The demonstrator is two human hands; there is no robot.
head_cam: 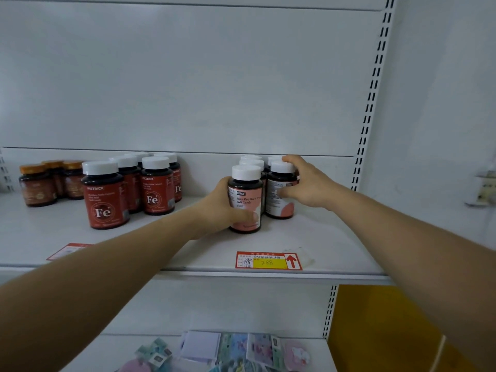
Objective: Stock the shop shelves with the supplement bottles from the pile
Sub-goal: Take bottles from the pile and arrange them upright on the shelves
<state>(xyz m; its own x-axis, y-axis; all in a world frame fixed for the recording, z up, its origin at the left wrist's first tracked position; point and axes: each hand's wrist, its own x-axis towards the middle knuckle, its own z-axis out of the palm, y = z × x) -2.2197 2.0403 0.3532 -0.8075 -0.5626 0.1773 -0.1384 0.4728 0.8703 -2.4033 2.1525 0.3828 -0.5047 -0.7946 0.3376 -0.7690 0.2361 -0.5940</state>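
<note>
Head view: left hand [218, 208] grips front pink bottle [245, 200], right hand [308, 183] grips its neighbour [280, 190], both standing on shelf [335, 245] beside Fe bottles [104, 194]. Placing step; next, probably release and fetch more.

Shelf [322, 237]: bare strip between red Fe bottles [128, 191] and pink-label bottles [257, 189]; bare front edge around price tag [268, 260]; open corner right of pink-label bottles. Tall headroom above caps. Upright post [373, 89] bounds right side.
</note>
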